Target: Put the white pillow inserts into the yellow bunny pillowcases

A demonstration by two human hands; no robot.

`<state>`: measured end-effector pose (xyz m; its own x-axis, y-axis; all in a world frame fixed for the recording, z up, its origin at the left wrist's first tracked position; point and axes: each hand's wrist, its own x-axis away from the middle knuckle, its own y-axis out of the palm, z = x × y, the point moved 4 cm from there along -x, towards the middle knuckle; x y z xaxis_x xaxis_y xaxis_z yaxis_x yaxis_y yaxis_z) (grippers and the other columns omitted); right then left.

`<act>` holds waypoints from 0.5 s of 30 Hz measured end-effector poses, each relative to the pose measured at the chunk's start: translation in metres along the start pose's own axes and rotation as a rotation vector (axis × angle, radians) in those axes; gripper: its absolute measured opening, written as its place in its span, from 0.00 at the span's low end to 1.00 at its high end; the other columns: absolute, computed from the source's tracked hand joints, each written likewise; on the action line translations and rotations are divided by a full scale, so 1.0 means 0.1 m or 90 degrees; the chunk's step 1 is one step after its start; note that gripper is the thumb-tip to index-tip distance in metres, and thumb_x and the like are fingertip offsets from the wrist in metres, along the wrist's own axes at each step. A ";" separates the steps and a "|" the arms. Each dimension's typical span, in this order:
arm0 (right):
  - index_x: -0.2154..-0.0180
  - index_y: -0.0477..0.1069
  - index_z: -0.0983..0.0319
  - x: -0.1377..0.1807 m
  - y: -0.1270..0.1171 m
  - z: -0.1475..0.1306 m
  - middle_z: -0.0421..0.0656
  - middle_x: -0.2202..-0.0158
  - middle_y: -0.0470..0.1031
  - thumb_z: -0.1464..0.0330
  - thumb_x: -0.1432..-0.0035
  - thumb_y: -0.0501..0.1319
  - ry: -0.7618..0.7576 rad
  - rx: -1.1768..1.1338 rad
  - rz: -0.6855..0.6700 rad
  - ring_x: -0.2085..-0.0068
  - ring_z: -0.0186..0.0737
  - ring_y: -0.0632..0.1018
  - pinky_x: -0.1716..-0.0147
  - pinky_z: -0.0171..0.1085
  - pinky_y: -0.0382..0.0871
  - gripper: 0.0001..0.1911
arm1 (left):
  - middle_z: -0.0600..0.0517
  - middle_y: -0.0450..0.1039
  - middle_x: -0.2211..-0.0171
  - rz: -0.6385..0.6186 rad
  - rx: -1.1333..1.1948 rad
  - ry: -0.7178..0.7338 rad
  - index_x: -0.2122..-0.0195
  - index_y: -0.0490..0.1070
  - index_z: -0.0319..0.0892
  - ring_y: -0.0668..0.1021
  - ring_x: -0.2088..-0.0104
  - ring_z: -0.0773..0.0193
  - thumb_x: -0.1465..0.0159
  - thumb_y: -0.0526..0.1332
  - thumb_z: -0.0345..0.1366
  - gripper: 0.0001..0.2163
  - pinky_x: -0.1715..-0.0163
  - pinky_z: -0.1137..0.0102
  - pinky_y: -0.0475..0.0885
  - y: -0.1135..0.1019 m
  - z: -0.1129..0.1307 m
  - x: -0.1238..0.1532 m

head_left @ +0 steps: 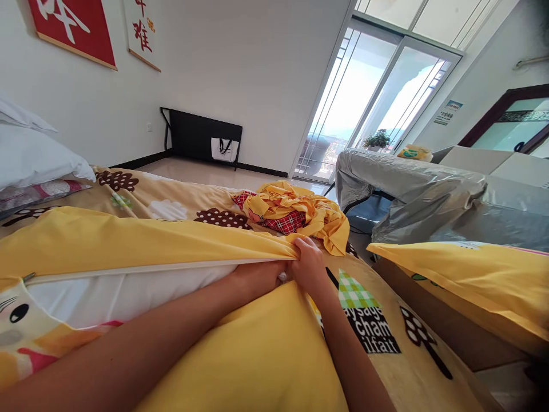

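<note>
A yellow duvet cover [141, 240] lies across the bed, its opening gaping to show the white quilt [124, 292] inside. My left hand [261, 273] reaches into the far end of that opening, fingers closed and mostly hidden by the fabric. My right hand [307, 264] pinches the cover's yellow edge at the same corner, touching the left hand. A small white bit shows between the two hands. Both forearms stretch over the yellow cover from the lower edge of the view.
A crumpled yellow and red-checked cloth [295, 214] lies just beyond the hands. White pillows [34, 154] sit at the left. A plastic-wrapped sofa [429, 194] stands right of the bed, with another yellow pillow [467, 269] beside it. Glass balcony doors [369, 103] are behind.
</note>
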<state>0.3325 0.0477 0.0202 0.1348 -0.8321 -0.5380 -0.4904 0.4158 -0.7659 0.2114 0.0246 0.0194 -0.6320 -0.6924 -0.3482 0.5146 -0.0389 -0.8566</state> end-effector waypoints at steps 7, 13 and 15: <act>0.70 0.64 0.60 0.01 0.01 0.01 0.40 0.75 0.69 0.77 0.64 0.49 0.078 -0.098 -0.021 0.72 0.38 0.67 0.72 0.34 0.55 0.15 | 0.51 0.64 0.41 0.031 -0.016 0.020 0.46 0.66 0.48 0.63 0.39 0.52 0.39 0.57 0.44 0.20 0.38 0.57 0.54 -0.05 0.01 0.03; 0.67 0.66 0.61 -0.02 0.06 0.05 0.40 0.72 0.69 0.74 0.62 0.49 0.062 -0.246 -0.015 0.69 0.38 0.68 0.70 0.34 0.58 0.17 | 0.50 0.65 0.42 0.030 0.013 -0.002 0.43 0.63 0.48 0.65 0.41 0.52 0.38 0.56 0.44 0.22 0.39 0.58 0.57 -0.05 -0.03 0.05; 0.68 0.66 0.61 -0.03 0.10 0.08 0.39 0.72 0.69 0.73 0.62 0.49 0.070 -0.300 -0.028 0.69 0.38 0.68 0.70 0.34 0.59 0.15 | 0.50 0.65 0.42 0.028 0.013 -0.003 0.42 0.62 0.48 0.66 0.41 0.51 0.39 0.57 0.44 0.23 0.40 0.58 0.58 -0.04 -0.04 0.05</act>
<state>0.3342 0.0574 0.0108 0.0848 -0.8892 -0.4497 -0.8260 0.1897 -0.5307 0.2038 0.0243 0.0196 -0.6059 -0.6974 -0.3829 0.5530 -0.0231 -0.8329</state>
